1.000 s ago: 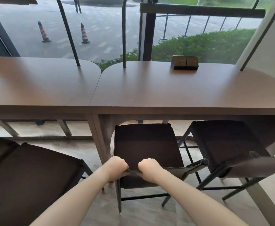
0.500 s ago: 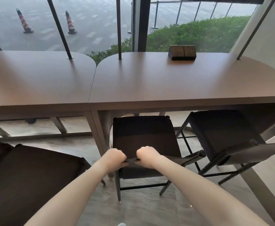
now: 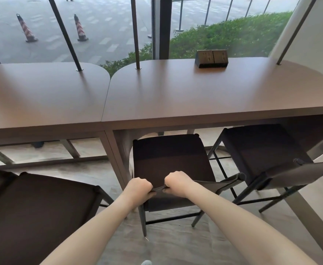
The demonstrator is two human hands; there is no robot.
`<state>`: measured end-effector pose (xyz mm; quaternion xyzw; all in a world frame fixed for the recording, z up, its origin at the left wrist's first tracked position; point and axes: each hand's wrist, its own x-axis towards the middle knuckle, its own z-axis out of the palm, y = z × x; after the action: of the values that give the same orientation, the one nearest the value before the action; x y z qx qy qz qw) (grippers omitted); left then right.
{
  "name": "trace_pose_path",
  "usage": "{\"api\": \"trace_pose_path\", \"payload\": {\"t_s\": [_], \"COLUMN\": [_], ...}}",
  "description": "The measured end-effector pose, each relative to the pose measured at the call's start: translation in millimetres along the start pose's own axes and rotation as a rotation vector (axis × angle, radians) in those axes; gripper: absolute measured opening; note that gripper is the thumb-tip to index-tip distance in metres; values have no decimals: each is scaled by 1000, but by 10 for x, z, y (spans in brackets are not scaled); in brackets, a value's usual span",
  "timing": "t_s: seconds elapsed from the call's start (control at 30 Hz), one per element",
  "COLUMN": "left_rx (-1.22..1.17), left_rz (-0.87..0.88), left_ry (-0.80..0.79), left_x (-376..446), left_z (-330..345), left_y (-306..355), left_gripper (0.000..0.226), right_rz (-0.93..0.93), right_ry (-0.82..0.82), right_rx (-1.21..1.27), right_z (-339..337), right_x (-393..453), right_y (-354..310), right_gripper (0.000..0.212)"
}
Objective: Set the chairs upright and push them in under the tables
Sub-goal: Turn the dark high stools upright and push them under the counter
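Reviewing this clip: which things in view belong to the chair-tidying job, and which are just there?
Job:
middle chair, backrest gripped by left hand and right hand
right chair
left chair
right table
left table

Just there:
socket box
traffic cones outside
hedge

chairs [image 3: 172, 157] dark brown | tables [image 3: 195, 92] brown | cones [image 3: 25, 28] red-white striped

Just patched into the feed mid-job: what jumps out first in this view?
Front and centre, the left hand and right hand both grip the backrest of the middle chair, whose seat front sits under the right table. Another chair stands to its right, a third at lower left. Through the window, two striped cones stand on the pavement.
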<state>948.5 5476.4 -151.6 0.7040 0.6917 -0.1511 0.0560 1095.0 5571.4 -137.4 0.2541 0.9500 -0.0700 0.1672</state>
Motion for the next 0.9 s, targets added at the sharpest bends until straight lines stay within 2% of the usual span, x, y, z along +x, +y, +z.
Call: {"api": "trace_pose_path", "payload": {"t_s": [0.3,0.47,0.57,0.63,0.73,0.83,0.9], "left_rx": [-12,-162,-521,-761,-1129,-1562,-1710], "left_rz": [-52,-132,-223,-249,-339,-483,-552], "left_ry": [18,78,141,145,146,244,304], "left_x": [-12,-36,-89,-125,-180,-216,-306], "left_z": [16,10,27,3,-74,-127,-150], "left_y": [82,120,170,186,164,188,248], "left_gripper": [43,38,30,25,25,17,29], "right_rz": [24,223,240,198,270,376,332], "right_ry": [12,-26,-160,-183,-106,22,190], "right_rx": [20,271,657,938,1289,1630,1758], "right_z": [39,50,51,53,17,8,49], "right_x": [-62,-78,-77,-103,-124,-189,-292], "right_y": [0,-53,61,145,182,210,236], "right_gripper": [32,30,46,53,30,40,45]}}
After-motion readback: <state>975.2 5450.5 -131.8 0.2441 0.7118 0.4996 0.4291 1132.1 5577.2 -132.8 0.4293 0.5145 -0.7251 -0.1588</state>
